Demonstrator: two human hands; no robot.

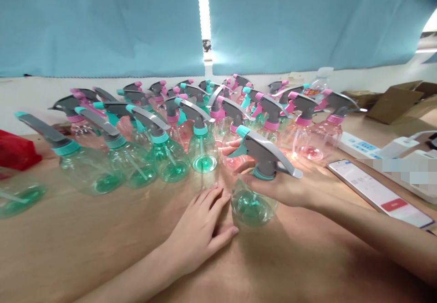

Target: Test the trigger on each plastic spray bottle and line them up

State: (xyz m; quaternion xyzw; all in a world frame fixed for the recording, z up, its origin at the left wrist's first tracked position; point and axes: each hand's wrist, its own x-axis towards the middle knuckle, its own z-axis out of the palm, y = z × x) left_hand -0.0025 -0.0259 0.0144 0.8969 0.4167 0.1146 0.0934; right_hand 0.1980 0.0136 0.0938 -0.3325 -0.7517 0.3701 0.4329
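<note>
My right hand is wrapped round the neck of a green spray bottle with a grey and teal trigger head. The bottle stands on the wooden table, its nozzle pointing left and away. Just left of its base, my left hand rests on the table with fingers apart and nothing in it. Beyond my hands, another green spray bottle stands upright at the front of a crowded group. Several more green ones reach to the left, and pink ones stand behind and to the right.
A phone lies at the right beside a white power strip with a plugged-in charger. Cardboard boxes stand behind them. Red material is at the far left. A blue cloth hangs behind the table.
</note>
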